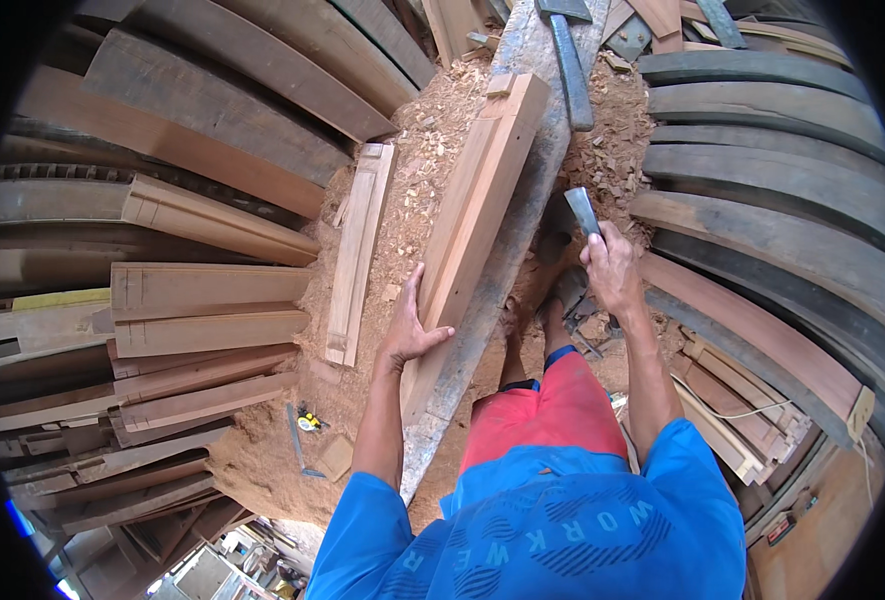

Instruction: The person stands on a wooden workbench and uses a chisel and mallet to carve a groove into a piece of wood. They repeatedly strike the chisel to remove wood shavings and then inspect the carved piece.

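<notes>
Apparently steadying timber (487,190) on the surface (502,262), centre of frame.
Resting left hand (412,325) on it, with grip spread; clamping right hand (613,272) round a chisel (581,209), right of centre, clear of the timber; probably needing careful placing next.

I see a clear gap mid-frame between the timber beam (480,210) and chisel (582,211); upper centre, a hammer (571,80) obstructs the bench (525,48).
</notes>
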Motion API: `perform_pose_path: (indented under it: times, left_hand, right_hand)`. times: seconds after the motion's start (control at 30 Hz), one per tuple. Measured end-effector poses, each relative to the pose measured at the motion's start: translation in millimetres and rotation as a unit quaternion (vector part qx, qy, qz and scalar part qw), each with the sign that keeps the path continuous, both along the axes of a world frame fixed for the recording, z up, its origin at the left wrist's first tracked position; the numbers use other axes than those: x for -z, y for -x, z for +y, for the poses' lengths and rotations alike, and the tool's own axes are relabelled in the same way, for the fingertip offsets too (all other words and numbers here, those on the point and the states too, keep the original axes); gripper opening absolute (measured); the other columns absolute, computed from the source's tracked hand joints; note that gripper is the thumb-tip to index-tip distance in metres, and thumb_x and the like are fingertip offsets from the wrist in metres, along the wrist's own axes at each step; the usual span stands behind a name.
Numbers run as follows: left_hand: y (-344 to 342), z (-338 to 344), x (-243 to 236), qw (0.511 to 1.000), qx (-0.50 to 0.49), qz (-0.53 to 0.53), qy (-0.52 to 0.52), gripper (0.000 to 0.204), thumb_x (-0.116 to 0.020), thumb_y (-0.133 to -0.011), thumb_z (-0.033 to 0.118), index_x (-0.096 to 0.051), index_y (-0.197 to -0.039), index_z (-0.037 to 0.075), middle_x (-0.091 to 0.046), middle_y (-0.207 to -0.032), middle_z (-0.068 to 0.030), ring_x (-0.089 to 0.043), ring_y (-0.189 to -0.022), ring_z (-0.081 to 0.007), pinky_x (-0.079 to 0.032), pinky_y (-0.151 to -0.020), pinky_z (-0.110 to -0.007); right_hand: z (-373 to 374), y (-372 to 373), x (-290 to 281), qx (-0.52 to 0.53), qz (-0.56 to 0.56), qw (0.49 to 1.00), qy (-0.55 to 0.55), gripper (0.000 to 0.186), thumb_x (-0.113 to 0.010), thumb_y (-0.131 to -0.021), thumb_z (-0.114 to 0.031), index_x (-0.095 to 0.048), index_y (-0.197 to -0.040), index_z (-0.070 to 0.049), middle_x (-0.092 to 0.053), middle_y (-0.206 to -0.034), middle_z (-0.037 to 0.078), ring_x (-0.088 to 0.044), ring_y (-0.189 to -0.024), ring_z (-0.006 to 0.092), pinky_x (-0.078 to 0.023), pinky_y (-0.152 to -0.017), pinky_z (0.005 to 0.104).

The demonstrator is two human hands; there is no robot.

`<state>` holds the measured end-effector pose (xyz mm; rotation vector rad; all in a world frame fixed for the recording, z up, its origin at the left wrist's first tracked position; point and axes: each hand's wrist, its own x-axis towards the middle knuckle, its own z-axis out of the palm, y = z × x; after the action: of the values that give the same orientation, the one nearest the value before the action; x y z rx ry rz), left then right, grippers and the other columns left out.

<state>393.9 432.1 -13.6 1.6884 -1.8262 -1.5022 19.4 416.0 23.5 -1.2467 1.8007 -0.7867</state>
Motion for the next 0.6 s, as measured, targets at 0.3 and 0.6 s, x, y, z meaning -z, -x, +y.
perform_pose_path:
  times: [0.3,0.6]
  left_hand:
    - [70,45,4,0.916,0.048,-0.344,0.199,0.124,-0.085,-0.066,0.050,-0.018,-0.160,0.004,-0.040,-0.143,-0.0260,-0.043,-0.127,-0.0406,-0.034,-0.111,-0.053]
    - [39,29,43,0.959,-0.047,-0.234,0.153,0.045,-0.041,-0.106,0.034,-0.055,-0.132,0.001,-0.058,-0.114,-0.0248,-0.055,-0.107,-0.0422,-0.043,-0.095,-0.054]
  right_hand:
    - [-82,8,20,-0.079,0.203,0.976,0.010,0.021,-0.049,-0.102,-0.019,-0.058,-0.105,-0.001,-0.068,-0.082,0.028,-0.066,-0.081,0.0509,-0.051,-0.076,0.0594]
    - [-124,4,56,-0.155,0.261,0.945,0.122,0.012,-0.055,-0.099,-0.012,-0.056,-0.095,0.000,-0.063,-0.071,0.023,-0.064,-0.063,0.0422,-0.053,-0.062,0.0540]
